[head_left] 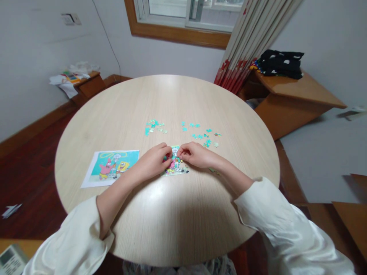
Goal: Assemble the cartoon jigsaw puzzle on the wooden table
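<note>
A partly joined jigsaw puzzle [175,170] lies flat near the middle of the table, showing a pale cartoon figure and some pink on turquoise. My left hand [157,159] rests at its left side, fingers curled and thumb touching the puzzle. Above the right part of it, my right hand [196,154] is closed in a pinch; whatever lies between its fingertips is hidden. Beyond my right hand, loose puzzle pieces [208,143] are scattered, several of them turquoise. Another group of pieces [153,124] lies farther back on the left.
A printed reference picture [97,179] with cartoon figures lies left of my left forearm. Everything rests on a round wooden table [160,225]. Beyond it stand a small cabinet [298,91] with black patterned cloth, a curtain [243,42] and a low stand [90,88] holding papers.
</note>
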Tool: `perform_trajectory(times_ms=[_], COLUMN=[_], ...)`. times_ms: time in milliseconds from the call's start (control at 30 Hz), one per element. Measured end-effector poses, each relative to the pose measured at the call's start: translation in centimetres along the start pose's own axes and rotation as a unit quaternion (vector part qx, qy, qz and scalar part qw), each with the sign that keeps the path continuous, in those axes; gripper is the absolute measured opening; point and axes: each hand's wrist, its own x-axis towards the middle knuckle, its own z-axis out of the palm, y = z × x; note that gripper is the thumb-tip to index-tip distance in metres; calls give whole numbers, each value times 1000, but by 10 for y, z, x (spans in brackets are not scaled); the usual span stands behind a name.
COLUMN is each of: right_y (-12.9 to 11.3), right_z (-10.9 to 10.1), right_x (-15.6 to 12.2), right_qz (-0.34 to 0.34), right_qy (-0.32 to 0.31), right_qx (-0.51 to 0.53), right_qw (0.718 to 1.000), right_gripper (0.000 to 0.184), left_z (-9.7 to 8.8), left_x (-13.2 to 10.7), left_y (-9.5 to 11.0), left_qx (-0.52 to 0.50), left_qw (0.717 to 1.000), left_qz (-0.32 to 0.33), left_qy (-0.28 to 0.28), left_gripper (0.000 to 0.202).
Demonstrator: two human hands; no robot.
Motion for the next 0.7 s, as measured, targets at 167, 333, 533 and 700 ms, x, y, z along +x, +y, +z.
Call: perform_trajectory(times_ms=[167, 333, 533, 700], right_y=[0, 0, -6, -11], right_z=[1, 3, 4, 3], right_x=[0, 2, -3, -3], right_qz=[5, 1, -15, -14], right_qy=[21, 30, 45, 61], right_qx=[-34, -69, -105, -116], right_qw=[999, 997, 993, 991], right_gripper=[15, 15, 19, 18], left_z=[-2, -2, 0, 2], left_x=[0, 0, 1, 2], left_y=[4, 4, 1, -1], left_qx=[23, 30, 32, 26], left_qw=[999, 999, 999, 999], left_qz=[-5, -8, 4, 15], left_qy=[-31, -39, -43, -44], left_gripper=[8, 10, 11, 13])
